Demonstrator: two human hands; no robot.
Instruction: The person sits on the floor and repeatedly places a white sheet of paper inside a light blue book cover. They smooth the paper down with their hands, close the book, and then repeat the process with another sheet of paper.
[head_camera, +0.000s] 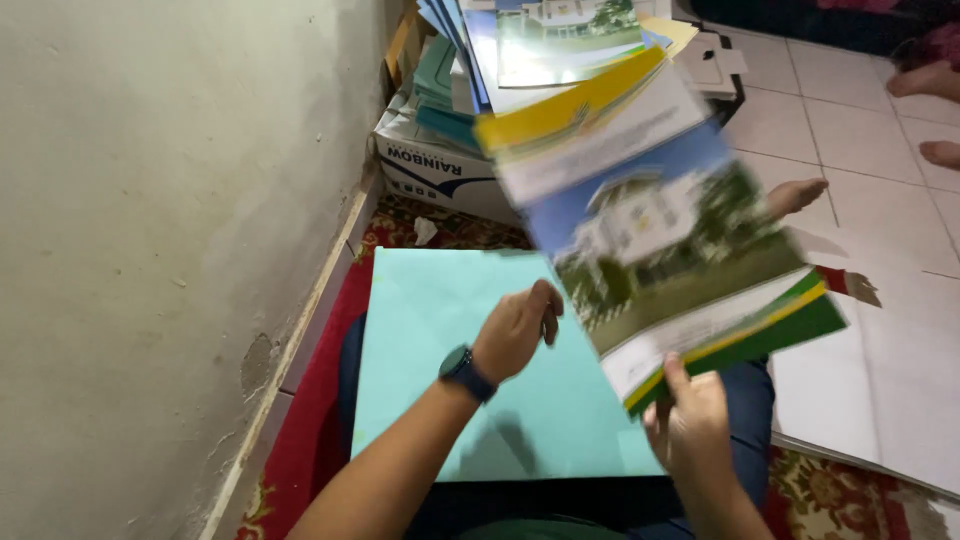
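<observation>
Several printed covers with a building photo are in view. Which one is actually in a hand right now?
The blurred cover with the green and yellow stripe along its lower edge, pinched by the right hand. The others lie stacked on the pile by the wall, untouched.

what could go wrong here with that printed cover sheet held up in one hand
The right hand pinches the glossy printed cover sheet only at its lower edge, so it might bend or slip. The leaning stack of booklets on the cardboard box behind could slide onto the pale green card sheet under the left hand.

Mint-green sheet (450, 340), green/yellow-striped folder (680, 270) w/ blue sky, red patterned rug (320, 420)
</observation>
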